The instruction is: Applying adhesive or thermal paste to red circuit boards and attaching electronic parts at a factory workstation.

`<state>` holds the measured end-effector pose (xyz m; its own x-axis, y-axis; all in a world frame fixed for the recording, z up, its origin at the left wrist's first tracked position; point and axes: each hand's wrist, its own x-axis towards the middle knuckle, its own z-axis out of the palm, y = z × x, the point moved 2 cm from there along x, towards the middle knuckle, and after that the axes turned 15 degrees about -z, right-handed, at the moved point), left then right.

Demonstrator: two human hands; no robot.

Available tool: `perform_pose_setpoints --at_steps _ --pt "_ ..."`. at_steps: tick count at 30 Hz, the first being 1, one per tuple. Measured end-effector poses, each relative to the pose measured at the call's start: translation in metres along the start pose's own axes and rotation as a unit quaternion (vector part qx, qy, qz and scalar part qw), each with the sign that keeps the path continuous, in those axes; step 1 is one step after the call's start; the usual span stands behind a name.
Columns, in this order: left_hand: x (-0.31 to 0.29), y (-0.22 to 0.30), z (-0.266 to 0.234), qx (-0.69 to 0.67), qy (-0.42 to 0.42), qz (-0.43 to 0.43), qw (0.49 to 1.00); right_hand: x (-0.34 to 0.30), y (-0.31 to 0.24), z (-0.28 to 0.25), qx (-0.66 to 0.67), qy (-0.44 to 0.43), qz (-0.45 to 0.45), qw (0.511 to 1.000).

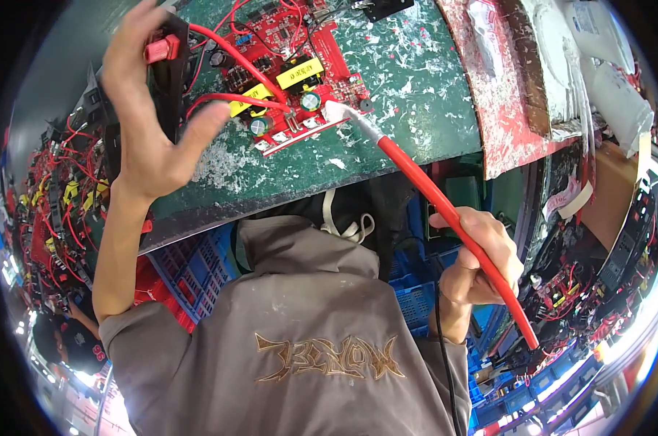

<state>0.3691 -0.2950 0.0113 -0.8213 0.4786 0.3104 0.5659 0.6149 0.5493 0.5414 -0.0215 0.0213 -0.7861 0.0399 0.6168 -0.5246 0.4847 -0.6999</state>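
My right hand [485, 254] grips a long red-handled brush [427, 182], its tip coated in white paste. That tip touches the near right edge of a red circuit board [336, 64], beside a round capacitor [310, 101]. White paste marks several small parts along the board's near edge. Yellow-wrapped transformers [300, 73] and thick red wires [240, 58] stand up from it. To the left, my left hand [151, 149] is raised with thumb and fingers apart, next to a black panel [171, 91] bearing a red connector [162, 49]. The fingers are slightly blurred.
The green work surface [416, 109] is smeared with white paste. At right lies a paste-stained red board [503, 131], with white plastic bags [612, 94] beyond. More wired boards [60, 203] crowd the far left. Blue crates [191, 272] stand below the table edge; another person [64, 338] is at lower left.
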Motion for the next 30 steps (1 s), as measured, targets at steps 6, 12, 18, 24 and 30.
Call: perform_pose_setpoints --at_steps 6,12,18,24,30 --pt "0.008 -0.008 -0.016 -0.202 0.031 -0.330 0.921 -0.016 -0.009 -0.029 -0.045 0.219 0.064 0.973" --pt "0.016 0.000 -0.034 0.096 -0.059 -0.298 0.948 -0.027 -0.001 -0.040 -0.038 0.239 0.060 0.968" --pt "0.027 0.006 -0.033 0.077 -0.018 -0.239 0.968 -0.026 0.003 -0.032 -0.007 0.229 0.059 0.972" --pt "0.026 0.008 -0.035 0.069 -0.007 -0.244 0.967 -0.029 0.012 -0.026 0.011 0.223 0.065 0.973" --pt "0.072 -0.002 -0.065 0.146 0.139 -0.161 0.966 -0.020 0.017 -0.025 0.016 0.239 0.076 0.968"
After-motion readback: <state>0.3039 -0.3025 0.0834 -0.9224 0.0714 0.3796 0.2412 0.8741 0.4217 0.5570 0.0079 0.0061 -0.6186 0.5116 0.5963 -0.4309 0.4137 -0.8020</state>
